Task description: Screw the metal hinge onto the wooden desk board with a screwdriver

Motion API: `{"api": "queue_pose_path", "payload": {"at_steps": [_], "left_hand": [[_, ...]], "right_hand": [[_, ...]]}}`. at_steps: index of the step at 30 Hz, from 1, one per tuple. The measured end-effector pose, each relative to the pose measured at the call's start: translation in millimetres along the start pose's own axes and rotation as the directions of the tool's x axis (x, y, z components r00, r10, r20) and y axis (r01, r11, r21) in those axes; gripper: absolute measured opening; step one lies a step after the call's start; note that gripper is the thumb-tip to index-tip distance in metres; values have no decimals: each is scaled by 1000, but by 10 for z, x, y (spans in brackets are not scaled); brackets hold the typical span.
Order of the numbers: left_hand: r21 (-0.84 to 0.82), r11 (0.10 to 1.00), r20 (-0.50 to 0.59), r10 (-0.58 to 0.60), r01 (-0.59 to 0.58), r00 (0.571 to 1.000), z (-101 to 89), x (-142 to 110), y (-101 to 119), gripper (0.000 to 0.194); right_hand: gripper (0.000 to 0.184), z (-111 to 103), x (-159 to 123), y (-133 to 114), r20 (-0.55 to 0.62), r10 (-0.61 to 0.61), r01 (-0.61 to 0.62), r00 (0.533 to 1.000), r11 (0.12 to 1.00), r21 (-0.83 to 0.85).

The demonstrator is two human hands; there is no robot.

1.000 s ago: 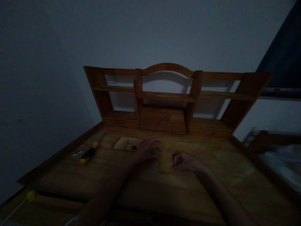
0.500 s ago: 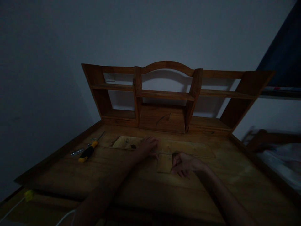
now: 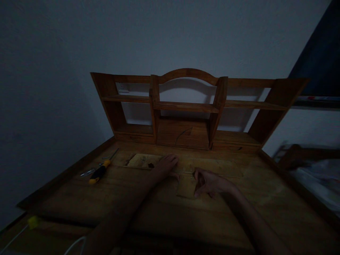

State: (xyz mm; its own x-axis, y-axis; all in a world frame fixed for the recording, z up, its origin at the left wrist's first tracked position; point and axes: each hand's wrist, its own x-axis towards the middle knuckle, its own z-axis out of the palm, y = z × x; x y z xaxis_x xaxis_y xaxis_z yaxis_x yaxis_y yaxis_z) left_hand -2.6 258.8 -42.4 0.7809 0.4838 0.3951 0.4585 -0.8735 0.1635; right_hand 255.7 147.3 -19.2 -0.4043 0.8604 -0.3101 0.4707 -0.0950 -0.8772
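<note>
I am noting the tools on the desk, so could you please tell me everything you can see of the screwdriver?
The screwdriver lies flat on the wooden desk, at its far left near the raised edge. It has a thick handle in yellow and black, plastic or rubber by its look, and a thin metal shaft that points away towards the shelf unit. Small metal pieces lie close beside the handle; in the dim light I cannot tell if they touch. No hand touches it.

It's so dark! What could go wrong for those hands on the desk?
1. The room is dim, so small parts are hard to see; the left hand and right hand could pinch a finger against the flat wooden piece.
2. The screwdriver lies near the desk edge; a bump might roll it off.
</note>
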Motion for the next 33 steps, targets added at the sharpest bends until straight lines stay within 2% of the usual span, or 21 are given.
{"api": "queue_pose_path", "payload": {"at_steps": [4,10,16,22,25,29,33], "left_hand": [[-57,998,-34,-25,23,999,-19,-12,6,71],[-136,989,-70,-69,59,995,-13,-13,7,64],[-174,982,-77,-91,77,993,-33,-19,55,60],[-157,987,-50,-23,14,999,-64,-9,34,49],[-135,991,-43,-5,-1,999,-56,-4,17,43],[-125,992,-44,4,-10,999,-57,5,18,44],[-142,990,-29,15,-19,999,-87,11,31,45]], "right_hand": [[77,13,-28,-13,-36,-6,4,999,998,-65],[70,21,-51,-12,-140,-4,-24,990,981,-194],[65,16,-50,-34,-105,-24,3,994,981,-193],[72,21,-22,-29,-42,-13,9,999,993,-115],[70,22,-13,-21,-47,-2,-3,999,995,-102],[68,26,-8,5,-44,-51,47,998,996,-72],[66,15,7,45,-1,-87,86,996,990,-112]]}}
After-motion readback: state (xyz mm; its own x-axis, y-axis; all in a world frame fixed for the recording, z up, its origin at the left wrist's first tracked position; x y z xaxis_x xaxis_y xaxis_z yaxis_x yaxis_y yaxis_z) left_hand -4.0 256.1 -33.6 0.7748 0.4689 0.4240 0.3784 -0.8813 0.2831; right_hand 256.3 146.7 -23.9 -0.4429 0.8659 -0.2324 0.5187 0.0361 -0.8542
